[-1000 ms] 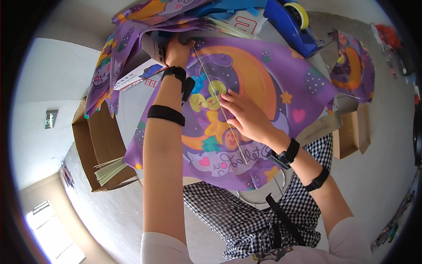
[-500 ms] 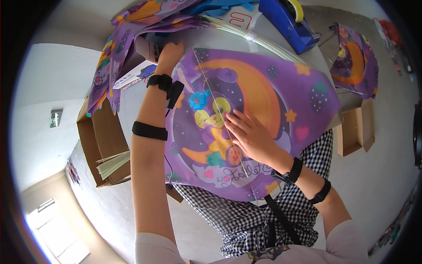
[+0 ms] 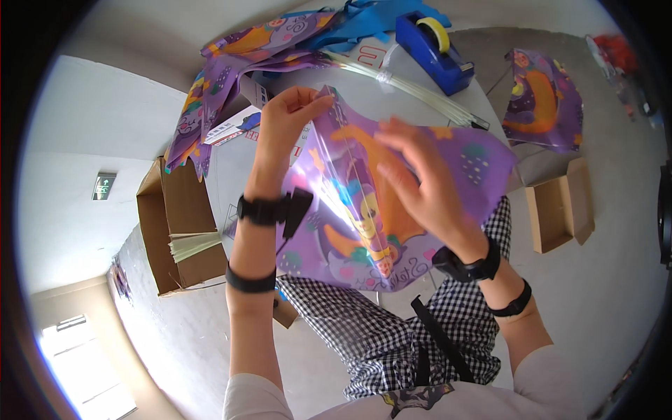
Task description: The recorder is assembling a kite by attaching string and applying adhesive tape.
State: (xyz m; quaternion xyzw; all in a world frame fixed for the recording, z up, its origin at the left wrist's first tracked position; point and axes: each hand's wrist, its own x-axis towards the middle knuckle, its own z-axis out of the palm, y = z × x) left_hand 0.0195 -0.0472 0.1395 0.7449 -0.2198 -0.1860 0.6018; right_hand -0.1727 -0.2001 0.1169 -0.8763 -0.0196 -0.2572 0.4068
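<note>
A purple kite sail (image 3: 458,164) printed with an orange moon, stars and a cartoon animal stands before me over my lap, creased along its middle. A thin rod seems to run along this fold, though glare makes it hard to follow. My left hand (image 3: 292,115) pinches the sail's far tip between thumb and fingers, lifting it. Just right of the fold, my right hand (image 3: 420,178) hovers over or lightly against the sail with its fingers apart; they are slightly blurred. Whether its fingertips touch the sail cannot be made out.
On the table (image 3: 234,164) a blue tape dispenser (image 3: 437,59) stands beyond a bundle of pale rods (image 3: 413,91). More printed sails (image 3: 269,35) lie at the far left by a white box (image 3: 238,122). Cardboard boxes (image 3: 178,231) flank the table; another sail (image 3: 542,101) is at right.
My left hand has come nearer, taking the sail's far tip and raising it. The sail has gone from flat to folded along its middle. My right hand has lifted off and moved farther away.
</note>
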